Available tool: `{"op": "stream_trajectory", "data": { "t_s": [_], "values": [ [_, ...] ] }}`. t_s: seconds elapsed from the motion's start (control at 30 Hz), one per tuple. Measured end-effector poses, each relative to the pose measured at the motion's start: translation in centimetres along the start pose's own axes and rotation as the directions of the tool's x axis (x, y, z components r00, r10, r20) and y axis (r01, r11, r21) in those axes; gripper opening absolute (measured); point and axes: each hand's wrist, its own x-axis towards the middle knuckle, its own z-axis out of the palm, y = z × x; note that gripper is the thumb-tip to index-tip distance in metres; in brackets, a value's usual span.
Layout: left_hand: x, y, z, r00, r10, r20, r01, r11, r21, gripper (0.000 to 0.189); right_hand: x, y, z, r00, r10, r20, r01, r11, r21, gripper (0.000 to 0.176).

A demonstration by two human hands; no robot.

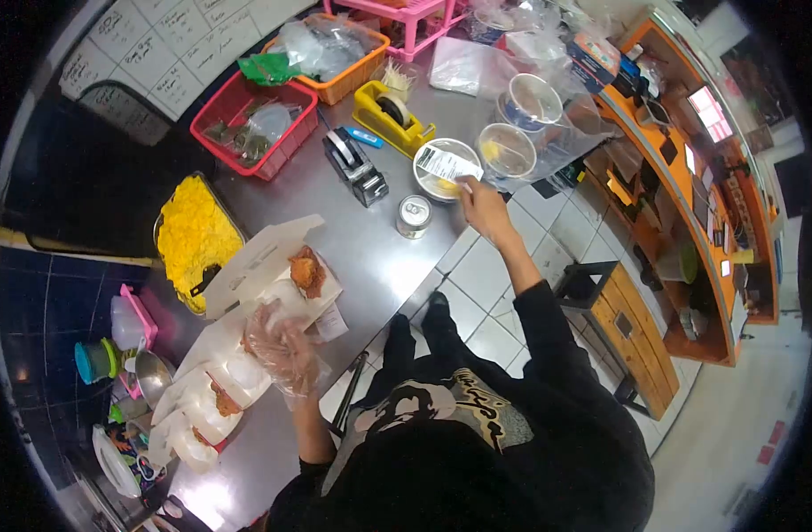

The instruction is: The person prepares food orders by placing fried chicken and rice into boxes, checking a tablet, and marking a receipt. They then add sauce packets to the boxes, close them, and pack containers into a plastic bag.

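Label [443, 164] in near-closed right hand [484, 209]

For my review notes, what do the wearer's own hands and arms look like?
The left hand wears a loose, wrinkled, clear plastic glove; the right hand is bare. Both arms have black fabric sleeves ending short of the wrists.

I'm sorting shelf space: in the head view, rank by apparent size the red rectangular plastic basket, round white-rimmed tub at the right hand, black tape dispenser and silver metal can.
Largest: red rectangular plastic basket
Middle, too alike to rank: round white-rimmed tub, black tape dispenser
Smallest: silver metal can
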Motion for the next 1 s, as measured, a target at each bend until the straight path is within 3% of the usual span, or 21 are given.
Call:
{"op": "stream_trajectory", "data": {
  "t_s": [0.07,0.1,0.17,0.2,0.23,0.27,0.3,0.33,0.37,0.4,0.47,0.53,0.57,0.63,0.73,0.77,0.87,0.9,1.0],
  "values": [
    [-0.2,-0.4,1.1,0.998,-0.040,0.047,0.036,0.996,0.083,0.036,-4.2,3.0,0.7,1.000,0.014,-0.023,-0.012,0.996,0.083,0.027],
    [-0.5,0.5,2.7,0.998,-0.011,0.069,0.010,1.000,0.016,0.035,-7.6,4.6,1.1,0.997,0.010,-0.073,0.004,0.983,0.185,0.037],
    [-0.5,1.2,5.6,0.961,0.251,0.116,-0.269,0.947,0.177,0.034,-15.9,8.7,1.9,0.977,0.214,0.014,-0.211,0.944,0.254,0.045],
    [-0.6,1.6,7.2,0.915,0.372,0.157,-0.401,0.881,0.250,0.034,-21.0,12.1,3.3,0.955,0.291,0.059,-0.297,0.936,0.191,0.037],
    [-1.2,2.0,9.1,0.940,0.298,0.166,-0.325,0.930,0.170,0.025,-29.1,20.6,8.6,0.990,0.120,-0.070,-0.119,0.993,0.022,0.035],
    [-1.9,2.2,10.9,0.952,0.250,0.176,-0.276,0.951,0.139,0.022,-36.0,24.3,10.3,0.931,0.355,0.088,-0.350,0.935,-0.060,0.028],
    [-2.7,2.1,12.8,0.959,0.208,0.193,-0.231,0.967,0.104,0.019,-40.4,25.6,9.3,0.775,0.575,0.261,-0.566,0.816,-0.118,0.028],
    [-3.1,2.1,15.0,0.962,0.170,0.214,-0.187,0.980,0.063,0.016,-43.4,26.3,7.3,0.551,0.741,0.384,-0.743,0.645,-0.178,0.028],
    [-2.9,2.9,17.3,0.878,0.372,0.302,-0.464,0.817,0.342,0.012,-45.7,27.4,5.6,0.374,0.821,0.431,-0.853,0.487,-0.186,0.027],
    [-3.6,3.1,20.2,0.925,0.250,0.285,-0.312,0.929,0.199,0.012,-47.3,28.0,3.6,0.240,0.861,0.448,-0.924,0.344,-0.167,0.027],
    [-6.0,3.0,26.9,0.940,-0.015,0.340,0.055,0.993,-0.106,0.013,-48.1,30.4,1.0,0.091,0.891,0.445,-0.990,0.128,-0.053,0.027],
    [-7.4,0.8,34.0,0.890,0.087,0.448,-0.039,0.993,-0.115,0.019,-47.6,32.8,-0.9,0.025,0.897,0.442,-0.996,-0.014,0.085,0.027],
    [-8.4,0.1,37.9,0.874,0.155,0.460,-0.111,0.986,-0.122,0.020,-46.9,34.5,-1.9,0.026,0.899,0.437,-0.986,-0.048,0.159,0.027],
    [-11.0,4.0,44.0,0.839,0.135,0.527,-0.038,0.981,-0.191,0.024,-45.0,37.3,-3.5,0.053,0.898,0.436,-0.955,-0.083,0.286,0.026],
    [-13.1,7.8,53.4,0.704,0.548,0.451,-0.495,0.835,-0.242,0.022,-40.6,41.7,-6.7,0.156,0.897,0.414,-0.897,-0.046,0.439,0.026],
    [-14.0,7.1,54.8,0.730,0.332,0.597,-0.269,0.943,-0.196,0.024,-39.1,43.1,-8.1,0.190,0.896,0.401,-0.879,-0.026,0.476,0.027],
    [-15.6,7.3,61.4,0.691,0.327,0.644,-0.242,0.945,-0.220,0.028,-33.8,47.6,-13.4,0.306,0.899,0.314,-0.815,0.076,0.575,0.027],
    [-16.0,8.3,63.3,0.676,0.275,0.684,-0.112,0.955,-0.274,0.036,-32.0,49.4,-15.7,0.344,0.899,0.270,-0.788,0.120,0.604,0.027],
    [-16.4,10.0,68.5,0.641,0.170,0.748,-0.285,0.958,0.026,0.041,-22.5,55.8,-26.1,0.520,0.853,-0.048,-0.610,0.410,0.678,0.028]
  ]
}}
